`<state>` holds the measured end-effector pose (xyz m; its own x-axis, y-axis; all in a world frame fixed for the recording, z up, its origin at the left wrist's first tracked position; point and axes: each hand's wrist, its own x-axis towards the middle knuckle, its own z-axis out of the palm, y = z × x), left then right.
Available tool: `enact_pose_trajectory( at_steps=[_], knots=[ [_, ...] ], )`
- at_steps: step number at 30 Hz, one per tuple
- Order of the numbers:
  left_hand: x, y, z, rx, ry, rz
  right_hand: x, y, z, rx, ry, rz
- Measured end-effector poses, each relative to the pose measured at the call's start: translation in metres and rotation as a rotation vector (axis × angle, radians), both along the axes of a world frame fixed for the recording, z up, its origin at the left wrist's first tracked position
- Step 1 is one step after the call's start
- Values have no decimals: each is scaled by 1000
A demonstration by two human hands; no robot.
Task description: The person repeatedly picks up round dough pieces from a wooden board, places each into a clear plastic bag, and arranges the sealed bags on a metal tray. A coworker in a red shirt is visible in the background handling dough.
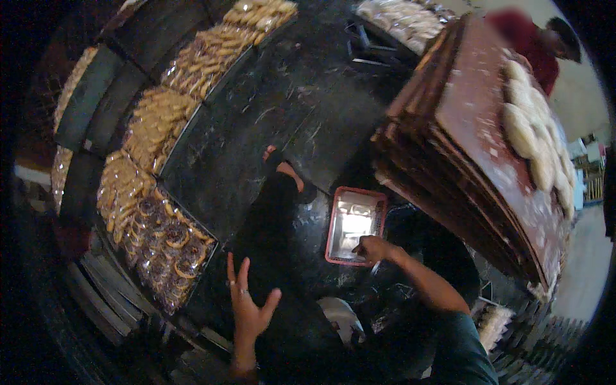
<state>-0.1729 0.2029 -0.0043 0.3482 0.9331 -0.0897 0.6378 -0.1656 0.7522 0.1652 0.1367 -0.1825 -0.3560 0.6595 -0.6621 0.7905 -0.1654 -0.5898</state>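
My right hand, its fingers curled, is at the near end of a red plastic basket. Shiny, clear-looking sheets or bags lie inside the basket; whether my fingers pinch one of them is hidden. My left hand is raised with its fingers spread and nothing in it. To its left is a tray of clear-wrapped baked pieces with dark topping.
More trays of wrapped golden baked pieces curve up the left side. At right rises a stack of brown boards, pale dough pieces on top. A person in red is behind it. A wrapped pale batch lies at the top.
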Motion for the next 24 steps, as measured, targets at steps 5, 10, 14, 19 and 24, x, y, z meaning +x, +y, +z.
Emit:
enact_pose_trajectory(
  at_steps=[5, 10, 14, 19, 24],
  knots=[
    [41, -17, 36, 296, -7, -158, -34, -61, 77, 738, 341, -1330],
    [88, -115, 29, -284, -385, -1031, -67, -127, 75, 339, -87, -301],
    [72, -166, 23, -1093, -181, -1261, -66, -130, 194, 1095, 176, -941],
    [120, -65, 20, -1817, -1341, -374, -87, -201, 286, 1015, -90, -166],
    [151, -73, 92, -1370, -752, -1076, -76, -219, 286, 1013, 88, -86]
  ],
)
